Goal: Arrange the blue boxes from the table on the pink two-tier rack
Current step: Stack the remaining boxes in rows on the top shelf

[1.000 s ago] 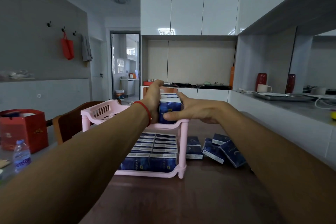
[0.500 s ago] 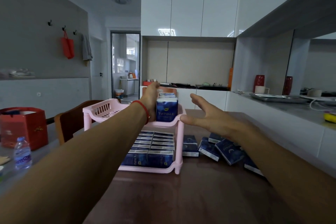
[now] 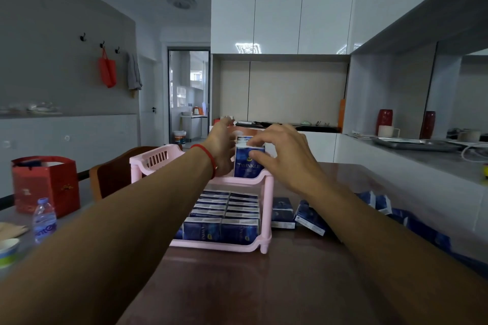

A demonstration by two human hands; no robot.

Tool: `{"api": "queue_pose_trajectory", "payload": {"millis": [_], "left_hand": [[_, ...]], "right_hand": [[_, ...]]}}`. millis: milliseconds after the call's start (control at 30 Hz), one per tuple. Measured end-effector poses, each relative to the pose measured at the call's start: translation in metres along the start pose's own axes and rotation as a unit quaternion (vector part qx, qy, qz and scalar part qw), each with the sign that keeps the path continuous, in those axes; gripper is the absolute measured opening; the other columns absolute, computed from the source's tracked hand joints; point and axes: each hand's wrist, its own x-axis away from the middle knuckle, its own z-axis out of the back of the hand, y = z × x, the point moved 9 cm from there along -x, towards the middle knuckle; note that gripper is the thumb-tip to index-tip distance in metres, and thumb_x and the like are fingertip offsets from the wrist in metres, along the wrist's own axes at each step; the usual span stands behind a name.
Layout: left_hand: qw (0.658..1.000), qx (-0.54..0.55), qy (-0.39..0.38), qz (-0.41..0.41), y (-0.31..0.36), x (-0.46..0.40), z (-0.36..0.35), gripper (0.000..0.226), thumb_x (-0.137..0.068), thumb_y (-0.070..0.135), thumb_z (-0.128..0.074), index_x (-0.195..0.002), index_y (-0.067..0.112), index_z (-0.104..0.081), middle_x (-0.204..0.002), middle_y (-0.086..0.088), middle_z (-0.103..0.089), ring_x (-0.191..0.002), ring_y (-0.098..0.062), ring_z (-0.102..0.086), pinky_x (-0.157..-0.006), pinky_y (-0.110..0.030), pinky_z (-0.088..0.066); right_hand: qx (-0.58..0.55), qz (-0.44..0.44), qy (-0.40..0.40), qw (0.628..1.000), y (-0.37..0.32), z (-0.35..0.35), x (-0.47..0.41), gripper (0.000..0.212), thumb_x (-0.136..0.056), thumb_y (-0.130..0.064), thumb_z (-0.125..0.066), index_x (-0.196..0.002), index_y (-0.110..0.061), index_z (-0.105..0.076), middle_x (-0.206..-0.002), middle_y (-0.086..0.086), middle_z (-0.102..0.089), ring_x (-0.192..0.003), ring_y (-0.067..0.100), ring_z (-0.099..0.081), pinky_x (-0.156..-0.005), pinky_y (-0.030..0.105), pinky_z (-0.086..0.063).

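Behind the table [image 3: 303, 285], hands hide the upper boxes [image 3: 246, 166].

Red gift bag [image 3: 45, 183] at table's left edge; water bottle [image 3: 44, 220] just in front of it. Paper cup [image 3: 8, 252] at left edge, partly cut off. Wooden chair [image 3: 116, 171] behind table. Two red vases [image 3: 384, 122], white mug [image 3: 388, 130], metal tray [image 3: 414, 143] on right worktop.

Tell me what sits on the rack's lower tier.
The lower tier holds two rows of blue boxes standing on end. Its left part is covered by the left forearm.
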Motion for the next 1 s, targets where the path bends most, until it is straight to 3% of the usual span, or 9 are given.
{"api": "queue_pose_trajectory", "payload": {"millis": [100,167,333,567,733,1000], "left_hand": [[0.999,-0.022,-0.012,-0.037,0.011,0.006,0.001,0.076,-0.098,0.066,-0.025,-0.157,0.019,-0.028,-0.162,-0.001,-0.032,-0.148,-0.028,-0.030,-0.121,-0.054,-0.024],[0.998,-0.037,-0.019,-0.049,0.014,0.006,0.003,0.077,-0.096,0.068,-0.026,-0.157,0.022,-0.027,-0.165,-0.001,-0.025,-0.152,-0.028,-0.023,-0.122,-0.056,-0.019],[0.996,-0.067,-0.039,-0.047,0.013,0.010,-0.004,0.075,-0.096,0.068,-0.028,-0.156,0.023,-0.032,-0.166,0.000,-0.024,-0.151,-0.026,-0.022,-0.121,-0.055,-0.020],[0.994,-0.082,-0.027,-0.060,0.015,0.012,-0.006,0.074,-0.096,0.066,-0.034,-0.156,0.024,-0.031,-0.167,-0.002,-0.021,-0.152,-0.027,-0.019,-0.121,-0.056,-0.020],[0.993,-0.070,-0.016,-0.090,0.022,0.020,0.000,0.073,-0.096,0.066,-0.030,-0.156,0.024,-0.032,-0.166,-0.003,-0.022,-0.153,-0.026,-0.020,-0.122,-0.056,-0.018],[0.991,-0.030,-0.008,-0.130,0.032,0.048,-0.003,0.065,-0.101,0.055,-0.030,-0.155,0.019,-0.034,-0.165,-0.005,-0.026,-0.152,-0.026,-0.023,-0.117,-0.048,-0.026]], "right_hand": [[-0.005,0.013,-0.005,1.000,-0.005,0.001,0.000,0.022,-0.090,-0.020,-0.072,-0.112,-0.017,-0.074,-0.114,0.001,-0.068,-0.102,0.016,-0.057,-0.096,0.042,-0.048],[-0.011,0.025,-0.010,1.000,-0.007,0.002,-0.001,0.021,-0.090,-0.016,-0.072,-0.111,-0.015,-0.075,-0.107,0.004,-0.067,-0.093,0.016,-0.059,-0.088,0.036,-0.052],[0.010,0.028,-0.042,0.999,-0.007,0.001,-0.009,0.019,-0.092,-0.013,-0.068,-0.110,-0.014,-0.075,-0.103,0.005,-0.066,-0.091,0.016,-0.061,-0.085,0.029,-0.053],[0.040,0.052,-0.055,0.996,-0.015,-0.001,-0.009,0.023,-0.092,-0.013,-0.069,-0.114,-0.014,-0.076,-0.106,0.006,-0.066,-0.094,0.018,-0.061,-0.086,0.029,-0.052],[0.032,0.024,-0.051,0.998,-0.007,-0.004,-0.008,0.028,-0.090,-0.020,-0.072,-0.118,-0.019,-0.072,-0.108,0.001,-0.061,-0.092,0.012,-0.056,-0.072,0.015,-0.040],[-0.004,-0.009,-0.047,0.999,-0.001,-0.007,0.001,0.046,-0.087,-0.026,-0.075,-0.131,-0.024,-0.060,-0.126,-0.002,-0.052,-0.109,0.010,-0.051,-0.089,0.026,-0.047]]}}
